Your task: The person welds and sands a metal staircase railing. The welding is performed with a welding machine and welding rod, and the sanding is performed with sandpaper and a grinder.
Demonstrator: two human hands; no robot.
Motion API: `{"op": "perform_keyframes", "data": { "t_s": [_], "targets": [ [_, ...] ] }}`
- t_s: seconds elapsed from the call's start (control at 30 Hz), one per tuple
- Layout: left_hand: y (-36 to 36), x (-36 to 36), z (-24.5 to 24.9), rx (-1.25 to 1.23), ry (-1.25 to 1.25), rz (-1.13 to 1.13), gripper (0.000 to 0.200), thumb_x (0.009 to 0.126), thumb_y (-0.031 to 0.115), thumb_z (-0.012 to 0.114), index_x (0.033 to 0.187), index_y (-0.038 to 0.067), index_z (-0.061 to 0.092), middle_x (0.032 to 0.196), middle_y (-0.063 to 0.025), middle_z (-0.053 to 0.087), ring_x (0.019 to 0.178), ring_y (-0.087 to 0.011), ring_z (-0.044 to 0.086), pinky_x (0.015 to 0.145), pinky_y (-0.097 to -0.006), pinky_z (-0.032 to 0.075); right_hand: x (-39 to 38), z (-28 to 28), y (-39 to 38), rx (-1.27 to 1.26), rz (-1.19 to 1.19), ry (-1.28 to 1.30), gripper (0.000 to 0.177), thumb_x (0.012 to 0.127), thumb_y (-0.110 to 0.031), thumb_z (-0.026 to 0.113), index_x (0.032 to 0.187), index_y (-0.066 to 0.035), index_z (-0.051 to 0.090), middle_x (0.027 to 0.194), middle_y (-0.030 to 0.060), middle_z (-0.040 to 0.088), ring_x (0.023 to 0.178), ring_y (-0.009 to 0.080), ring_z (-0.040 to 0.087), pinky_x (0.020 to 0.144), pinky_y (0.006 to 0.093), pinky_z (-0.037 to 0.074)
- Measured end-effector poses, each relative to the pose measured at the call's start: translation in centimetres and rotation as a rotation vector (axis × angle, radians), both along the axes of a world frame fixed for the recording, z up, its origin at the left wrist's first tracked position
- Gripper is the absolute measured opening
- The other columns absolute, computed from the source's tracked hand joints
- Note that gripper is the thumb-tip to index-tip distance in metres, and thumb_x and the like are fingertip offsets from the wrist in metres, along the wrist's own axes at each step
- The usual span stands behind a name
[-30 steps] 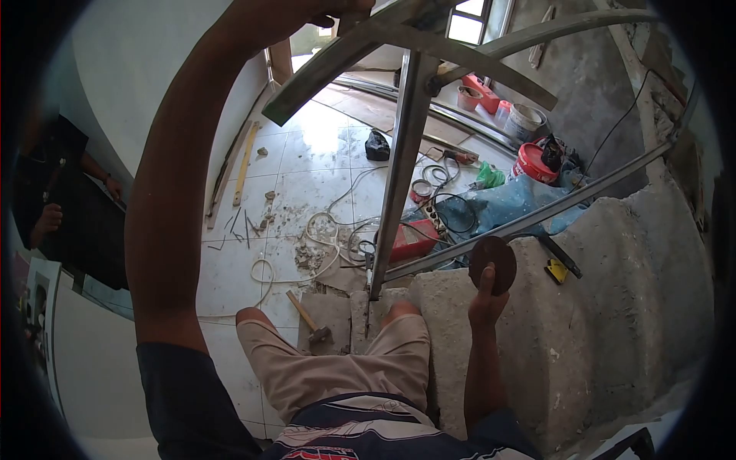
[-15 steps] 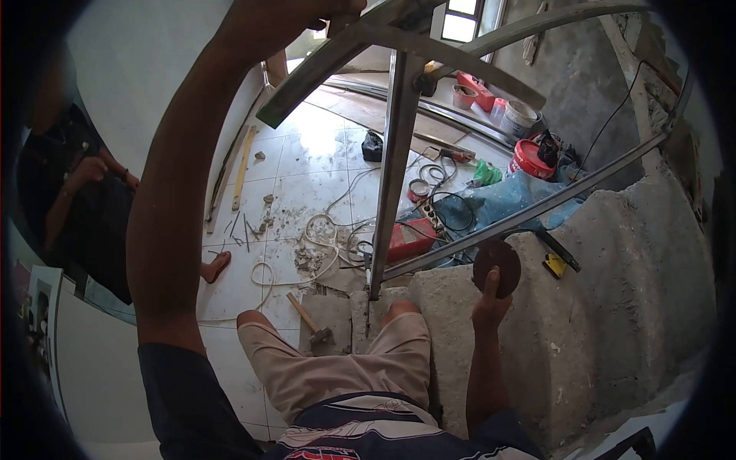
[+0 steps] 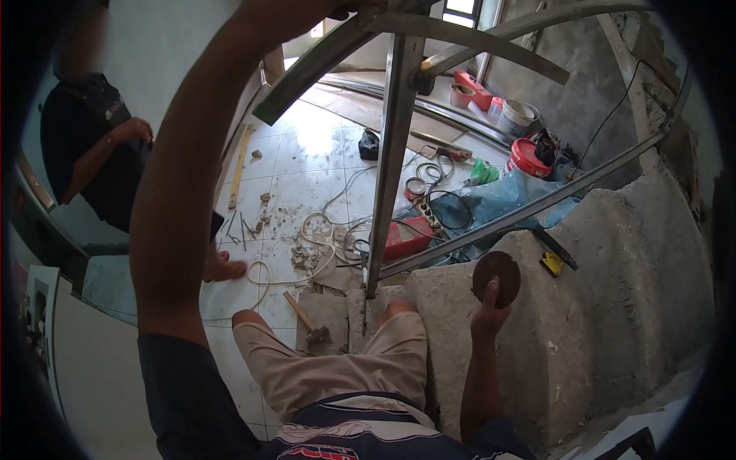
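Observation:
My left hand (image 3: 287,19) is raised at the top edge, its fingers closed around the end of a curved metal strip (image 3: 491,44); part of the hand is cut off. Beside the fingers, a curved metal tube (image 3: 310,73) slopes down to the left. The strip crosses in front of an upright metal post (image 3: 392,146). Low on the right, my right hand (image 3: 491,310) grips a round, dark brown abrasive disc (image 3: 496,277), thumb on its face. The disc is held above rough concrete steps (image 3: 537,337).
A slanting metal rail (image 3: 529,201) runs right from the post's foot. A hammer (image 3: 307,318) lies by my knees. Cables, rubble, a red box (image 3: 406,239), a red bucket (image 3: 529,157) and a yellow-black tape measure (image 3: 551,264) lie around. Another person (image 3: 96,146) stands left.
The curved strip's free end has shifted right and up with my left hand. My right hand stays nearly still with the disc. The other person's body and foot have moved right.

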State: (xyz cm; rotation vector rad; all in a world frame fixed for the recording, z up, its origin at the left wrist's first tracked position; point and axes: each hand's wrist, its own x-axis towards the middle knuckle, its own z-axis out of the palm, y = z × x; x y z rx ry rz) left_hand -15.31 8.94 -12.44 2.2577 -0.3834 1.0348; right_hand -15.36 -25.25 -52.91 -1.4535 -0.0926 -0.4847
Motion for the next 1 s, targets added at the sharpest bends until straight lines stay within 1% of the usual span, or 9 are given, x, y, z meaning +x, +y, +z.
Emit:
{"op": "perform_keyframes", "data": {
  "t_s": [0.1,0.23,0.3,0.37,0.43,0.53,0.67,0.73,1.0],
  "targets": [
    [0.7,-1.1,0.4,0.164,-0.034,0.045,0.013,0.084,0.010,0.072,0.090,-0.001,0.075,0.076,-0.0062,0.070,0.065,-0.0124,0.063,0.058,-0.0255,0.051,-0.4,-1.1,-1.2,-0.003,-0.040,0.037,0.050,0.098,-0.034,0.060,0.126,0.007,0.057,0.118,0.0133,0.064,0.101,0.0203,0.063,0.086,0.0322,0.052],
    [3.0,-0.6,-0.3,0.071,0.059,0.056,0.012,0.084,0.012,0.073,0.087,0.000,0.075,0.073,-0.0039,0.069,0.063,-0.0088,0.061,0.057,-0.0240,0.049,-0.8,-0.9,-1.2,0.042,-0.019,0.132,0.051,0.098,-0.035,0.060,0.127,0.007,0.055,0.117,0.0137,0.064,0.100,0.0207,0.064,0.083,0.0322,0.053],
    [3.4,-0.3,-0.6,-0.092,0.097,-0.053,0.014,0.085,0.013,0.074,0.088,0.000,0.075,0.073,-0.0035,0.069,0.063,-0.0087,0.061,0.057,-0.0235,0.049,-0.7,-1.2,-0.8,0.053,0.004,0.140,0.052,0.098,-0.034,0.061,0.127,0.008,0.055,0.119,0.0145,0.063,0.103,0.0212,0.063,0.085,0.0329,0.053],
    [3.9,-0.4,-0.5,-0.029,0.110,-0.032,0.015,0.086,0.015,0.074,0.090,0.001,0.075,0.076,-0.0032,0.070,0.064,-0.0088,0.061,0.059,-0.0234,0.051,-0.5,-1.2,-0.6,0.055,0.019,0.148,0.052,0.097,-0.034,0.062,0.127,0.008,0.055,0.122,0.0152,0.062,0.106,0.0218,0.063,0.086,0.0337,0.053],
    [3.5,-0.5,-0.6,-0.045,0.097,0.007,0.016,0.086,0.016,0.074,0.091,0.001,0.075,0.077,-0.0039,0.070,0.066,-0.0091,0.062,0.060,-0.0234,0.051,-0.5,-0.9,0.2,0.034,-0.033,0.060,0.052,0.098,-0.036,0.060,0.126,0.008,0.055,0.113,0.0130,0.065,0.096,0.0206,0.064,0.077,0.0329,0.055],
    [3.1,-1.0,-0.8,-0.020,0.065,-0.035,0.016,0.086,0.016,0.073,0.093,0.001,0.075,0.078,-0.0044,0.070,0.066,-0.0091,0.062,0.061,-0.0237,0.052,-0.3,-1.3,-0.3,0.026,0.000,0.132,0.052,0.098,-0.036,0.060,0.127,0.007,0.054,0.115,0.0134,0.064,0.097,0.0209,0.064,0.075,0.0331,0.056],
    [3.9,-0.2,-1.1,0.017,0.046,-0.019,0.016,0.086,0.015,0.073,0.093,0.001,0.075,0.077,-0.0044,0.070,0.067,-0.0090,0.063,0.060,-0.0239,0.052,-0.2,-1.0,-0.4,0.035,0.046,0.157,0.053,0.098,-0.035,0.061,0.128,0.007,0.053,0.116,0.0140,0.063,0.097,0.0216,0.065,0.076,0.0336,0.057],
    [4.0,0.0,-1.5,-0.021,0.006,-0.029,0.016,0.087,0.014,0.072,0.094,0.000,0.075,0.077,-0.0044,0.070,0.066,-0.0089,0.062,0.059,-0.0237,0.052,-0.4,-0.8,0.2,0.045,0.014,0.145,0.054,0.097,-0.036,0.061,0.126,0.009,0.056,0.117,0.0153,0.064,0.101,0.0218,0.064,0.083,0.0336,0.054],
    [3.1,-0.8,-1.7,-0.081,0.031,0.012,0.016,0.088,0.014,0.071,0.094,-0.001,0.074,0.076,-0.0044,0.070,0.065,-0.0086,0.062,0.057,-0.0235,0.051,-0.3,-1.1,0.2,0.041,0.050,0.117,0.052,0.097,-0.034,0.061,0.127,0.009,0.054,0.118,0.0155,0.063,0.100,0.0219,0.065,0.079,0.0336,0.056]
  ]
}}
